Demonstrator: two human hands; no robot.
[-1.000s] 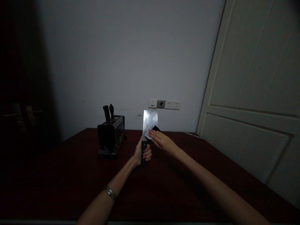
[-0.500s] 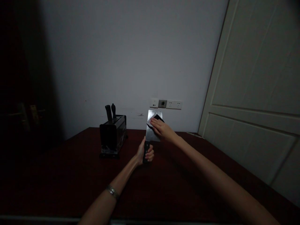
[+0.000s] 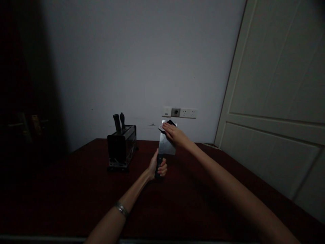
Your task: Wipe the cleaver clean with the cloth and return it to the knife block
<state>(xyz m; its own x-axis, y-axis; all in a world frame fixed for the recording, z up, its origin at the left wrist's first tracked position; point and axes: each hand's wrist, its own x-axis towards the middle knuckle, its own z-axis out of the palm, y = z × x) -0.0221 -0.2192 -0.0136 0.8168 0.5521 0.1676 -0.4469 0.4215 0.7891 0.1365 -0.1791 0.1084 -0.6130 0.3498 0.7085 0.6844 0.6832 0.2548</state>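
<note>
My left hand (image 3: 157, 166) is wrapped round the black handle of a cleaver (image 3: 166, 145), whose broad shiny blade points up and away above the table. Against the upper part of that blade my right hand (image 3: 175, 133) presses a dark cloth (image 3: 171, 122) with a pale patch. The fingers lie over the cloth, and its underside is hidden. To the left stands a black knife block (image 3: 122, 147) with two black-handled tools upright in it, apart from both hands.
The dark red table (image 3: 83, 189) reaches back to a pale wall. Low on the wall sits a row of power sockets (image 3: 188, 113), behind the cleaver. A white panelled door (image 3: 274, 152) borders the right side; the far left is very dark.
My right hand and the cloth have slid a little up the blade toward its far end. The left hand keeps its hold on the handle, and the blade leans slightly more to the right.
</note>
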